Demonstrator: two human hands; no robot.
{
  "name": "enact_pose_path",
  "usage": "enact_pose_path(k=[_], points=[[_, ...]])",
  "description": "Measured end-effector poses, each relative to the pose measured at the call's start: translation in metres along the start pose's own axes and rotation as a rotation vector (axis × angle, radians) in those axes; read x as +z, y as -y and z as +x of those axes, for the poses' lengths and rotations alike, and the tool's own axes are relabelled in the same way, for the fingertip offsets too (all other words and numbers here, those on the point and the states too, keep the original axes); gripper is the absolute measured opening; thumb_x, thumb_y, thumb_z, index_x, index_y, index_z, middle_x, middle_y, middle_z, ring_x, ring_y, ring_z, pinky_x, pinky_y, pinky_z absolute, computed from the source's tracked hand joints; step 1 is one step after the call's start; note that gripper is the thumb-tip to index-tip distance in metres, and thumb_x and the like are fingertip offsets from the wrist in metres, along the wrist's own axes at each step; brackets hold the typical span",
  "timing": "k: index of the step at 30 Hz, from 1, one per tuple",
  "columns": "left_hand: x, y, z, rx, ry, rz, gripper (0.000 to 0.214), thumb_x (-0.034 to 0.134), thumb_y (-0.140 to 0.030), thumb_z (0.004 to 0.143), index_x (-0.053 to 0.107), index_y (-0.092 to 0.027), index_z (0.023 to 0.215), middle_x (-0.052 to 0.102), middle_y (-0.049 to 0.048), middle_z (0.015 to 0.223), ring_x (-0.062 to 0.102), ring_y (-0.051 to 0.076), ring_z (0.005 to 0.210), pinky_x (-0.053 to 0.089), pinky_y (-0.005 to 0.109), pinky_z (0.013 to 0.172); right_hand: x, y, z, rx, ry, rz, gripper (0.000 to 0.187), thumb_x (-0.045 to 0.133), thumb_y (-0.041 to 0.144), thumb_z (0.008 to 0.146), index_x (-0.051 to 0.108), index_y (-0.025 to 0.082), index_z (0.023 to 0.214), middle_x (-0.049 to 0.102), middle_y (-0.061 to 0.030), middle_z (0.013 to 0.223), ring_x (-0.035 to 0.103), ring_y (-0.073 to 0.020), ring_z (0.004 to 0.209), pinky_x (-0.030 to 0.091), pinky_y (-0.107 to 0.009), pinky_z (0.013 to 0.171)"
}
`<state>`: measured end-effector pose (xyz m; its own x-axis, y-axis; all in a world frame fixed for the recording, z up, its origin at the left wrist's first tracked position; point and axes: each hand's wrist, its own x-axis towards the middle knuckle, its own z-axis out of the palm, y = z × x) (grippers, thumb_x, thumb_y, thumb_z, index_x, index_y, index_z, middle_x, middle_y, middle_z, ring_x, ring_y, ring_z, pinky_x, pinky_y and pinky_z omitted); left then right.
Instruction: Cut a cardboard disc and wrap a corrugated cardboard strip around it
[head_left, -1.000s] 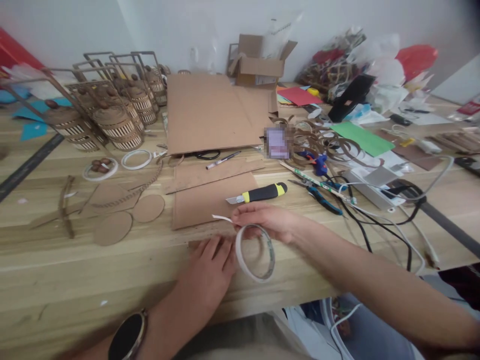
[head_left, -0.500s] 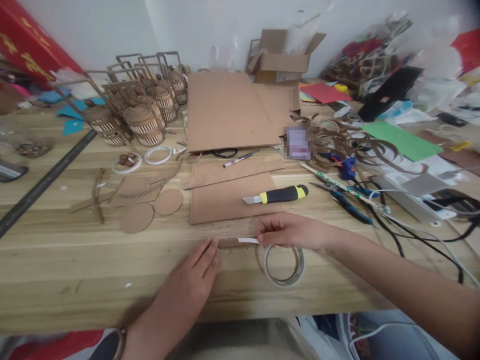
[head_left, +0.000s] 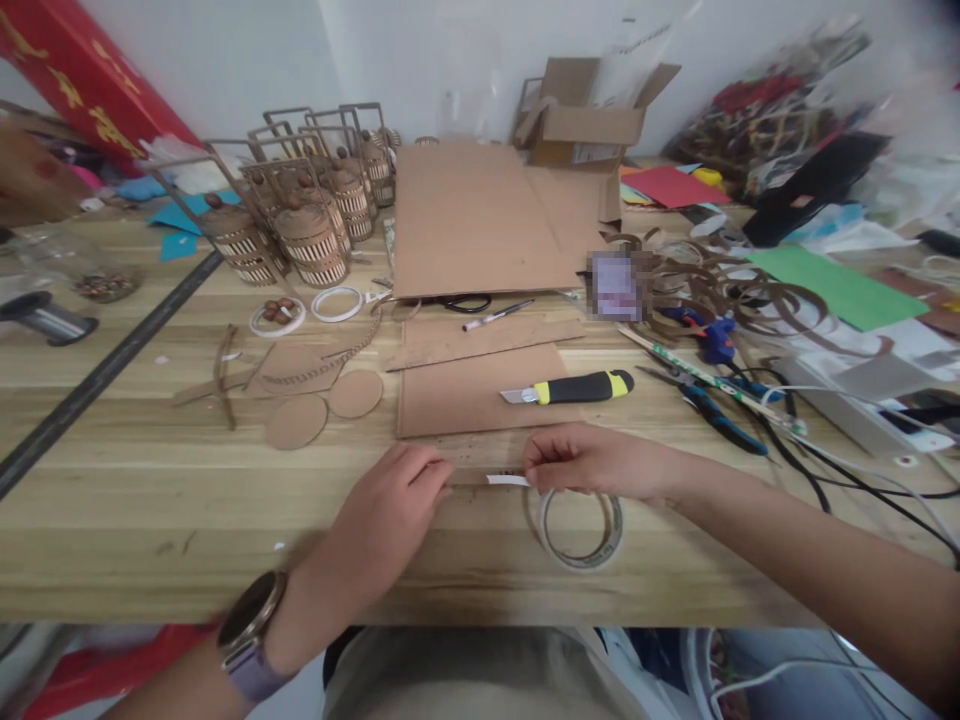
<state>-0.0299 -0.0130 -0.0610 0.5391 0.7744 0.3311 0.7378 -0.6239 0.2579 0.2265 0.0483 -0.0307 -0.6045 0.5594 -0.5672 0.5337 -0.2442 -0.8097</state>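
My left hand has its fingers closed on the left end of a narrow brown cardboard strip that lies along the table. My right hand pinches the strip's other end, where a short white piece of tape lies on it. Just below my right hand a roll of double-sided tape rests on the table, and whether it touches the fingers is hidden. Beyond the hands a black and yellow utility knife, blade out, lies on a cardboard sheet.
Two cardboard discs lie left of the sheet. Small woven baskets with tall handles stand at the back left. Pliers, cables and curled brown strips crowd the right. A large cardboard sheet lies behind.
My left hand has drawn its fingers in, from lying flat to gripping the strip's end. My right hand stays at the tape. The whole view has shifted slightly.
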Motion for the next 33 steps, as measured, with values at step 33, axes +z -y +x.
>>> enact_pose_path(k=[33], points=[[0.017,0.018,-0.015,-0.144,0.097,-0.226,0.026,0.044,-0.007,0.093,0.063,-0.017,0.108,0.071,0.0072,0.103,0.066,0.021,0.096,0.056,0.036,0.086,0.034,0.039,0.049,0.035,-0.098,-0.525,0.016,0.059,0.023,0.081,0.062,0.02,0.066,0.063,0.0003,0.057,0.053,-0.0145,0.058,0.034,-0.026,0.053]])
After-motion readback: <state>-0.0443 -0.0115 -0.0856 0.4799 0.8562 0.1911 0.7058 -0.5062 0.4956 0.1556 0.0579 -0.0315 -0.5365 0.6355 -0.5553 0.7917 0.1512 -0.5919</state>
